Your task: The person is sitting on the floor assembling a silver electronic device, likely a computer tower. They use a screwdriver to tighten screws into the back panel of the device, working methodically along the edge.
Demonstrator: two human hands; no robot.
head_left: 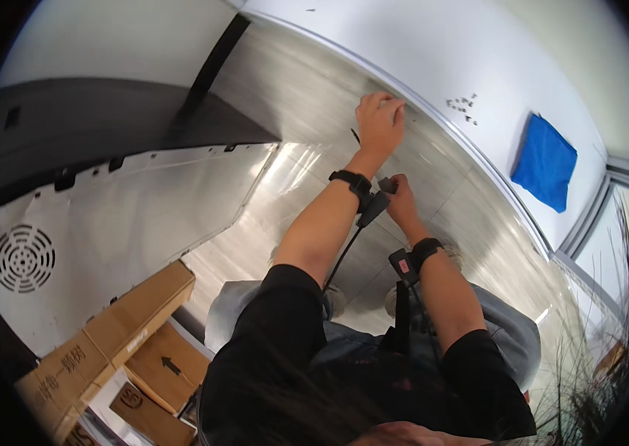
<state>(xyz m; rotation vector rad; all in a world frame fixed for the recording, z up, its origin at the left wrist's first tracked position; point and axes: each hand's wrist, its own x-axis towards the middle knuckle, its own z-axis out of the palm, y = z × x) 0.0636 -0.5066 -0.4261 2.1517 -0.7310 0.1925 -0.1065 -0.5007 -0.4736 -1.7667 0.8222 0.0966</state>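
My left hand (380,123) is raised near the front edge of the white table (403,52), its fingers curled. A thin dark tip (355,136) juts out beside it; what it belongs to is hidden. Closer to me, my right hand (401,199) has bent fingers against a small dark grey block (386,185), just below my left wrist. How firmly it is gripped does not show. Black straps with small cabled boxes sit on both wrists, the left box (374,209) near my right fingers. Several small metal pieces (463,106) lie scattered on the table.
A folded blue cloth (545,162) lies on the table's right part. To my left stands a metal panel (121,223) with a round vent, under a dark-edged cabinet. Cardboard boxes (110,334) are stacked at lower left. Grey floor (299,97) shows between panel and table.
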